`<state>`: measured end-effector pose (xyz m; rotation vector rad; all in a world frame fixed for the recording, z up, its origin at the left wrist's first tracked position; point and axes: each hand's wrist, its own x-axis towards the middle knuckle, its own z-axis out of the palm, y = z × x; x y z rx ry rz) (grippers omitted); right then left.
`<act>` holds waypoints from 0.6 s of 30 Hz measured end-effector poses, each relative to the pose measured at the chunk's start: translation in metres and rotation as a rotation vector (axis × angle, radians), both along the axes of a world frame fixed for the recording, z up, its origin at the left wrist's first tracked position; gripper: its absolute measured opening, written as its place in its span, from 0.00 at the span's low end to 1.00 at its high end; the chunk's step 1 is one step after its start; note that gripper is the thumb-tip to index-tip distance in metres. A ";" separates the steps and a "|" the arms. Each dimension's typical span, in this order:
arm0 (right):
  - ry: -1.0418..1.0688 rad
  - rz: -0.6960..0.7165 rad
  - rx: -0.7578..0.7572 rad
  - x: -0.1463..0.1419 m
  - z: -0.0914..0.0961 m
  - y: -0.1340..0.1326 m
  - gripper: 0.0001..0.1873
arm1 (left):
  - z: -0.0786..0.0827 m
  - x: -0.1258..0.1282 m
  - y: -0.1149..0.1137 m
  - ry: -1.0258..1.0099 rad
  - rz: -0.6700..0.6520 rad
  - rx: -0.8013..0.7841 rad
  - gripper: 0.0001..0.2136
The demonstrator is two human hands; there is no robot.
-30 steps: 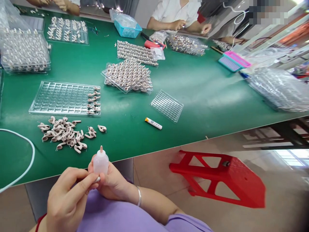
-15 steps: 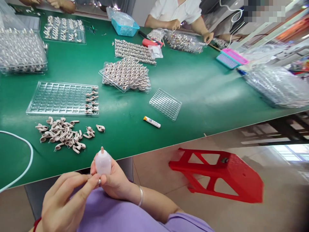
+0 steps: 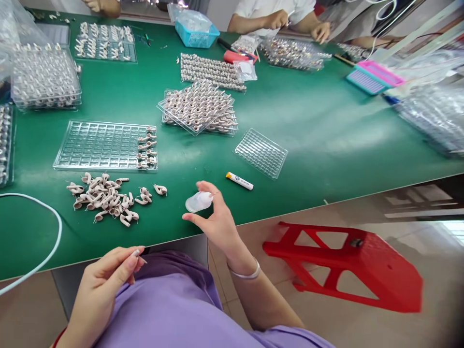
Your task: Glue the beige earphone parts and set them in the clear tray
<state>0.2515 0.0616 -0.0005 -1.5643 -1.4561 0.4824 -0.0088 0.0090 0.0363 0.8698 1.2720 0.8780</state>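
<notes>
My left hand (image 3: 112,278) is closed in a pinch at the table's front edge, on a small pale piece (image 3: 136,253) mostly hidden by the fingertips. To the right, my right hand (image 3: 217,217) reaches over the table with thumb and fingers spread around a small translucent squeeze bottle (image 3: 197,202). The bottle lies on its side, its nozzle end toward my palm, and the thumb stands apart from it. Beige earphone shells (image 3: 105,195) with thin wires lie in a loose pile left of the bottle. Behind them sits a clear compartment tray (image 3: 101,145), its right-hand columns holding several shells.
A white tube (image 3: 239,181) with an orange end and a small clear tray (image 3: 261,153) lie right of my hand. Filled trays (image 3: 197,108) are stacked behind. A white cable (image 3: 58,232) curves at left; a red stool (image 3: 362,270) is below the right edge. Co-workers' hands (image 3: 277,20) are across.
My right hand has moved forward and right, away from my left, and the bottle has gone from upright in its grip to lying sideways. My left hand has stayed low, still pinched.
</notes>
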 end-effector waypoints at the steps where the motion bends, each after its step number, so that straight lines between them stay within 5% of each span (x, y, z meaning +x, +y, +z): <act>1: 0.001 -0.070 0.133 -0.002 0.004 -0.006 0.28 | 0.001 0.001 0.000 -0.021 -0.010 -0.018 0.12; 4: 0.067 -0.114 0.572 -0.018 0.023 -0.027 0.21 | 0.005 0.003 0.002 -0.036 -0.100 -0.006 0.11; 7: 0.188 0.496 0.311 -0.040 0.039 -0.039 0.14 | 0.006 0.002 0.003 0.014 -0.224 0.043 0.10; 9: 0.282 0.726 0.172 -0.051 0.042 -0.038 0.11 | 0.005 0.000 0.004 0.056 -0.296 0.069 0.11; 12: 0.353 0.864 0.068 -0.060 0.036 -0.031 0.09 | 0.003 -0.003 0.003 0.101 -0.353 0.114 0.11; 18: 0.365 0.917 0.049 -0.059 0.028 -0.030 0.08 | 0.007 0.000 0.004 0.167 -0.382 0.203 0.09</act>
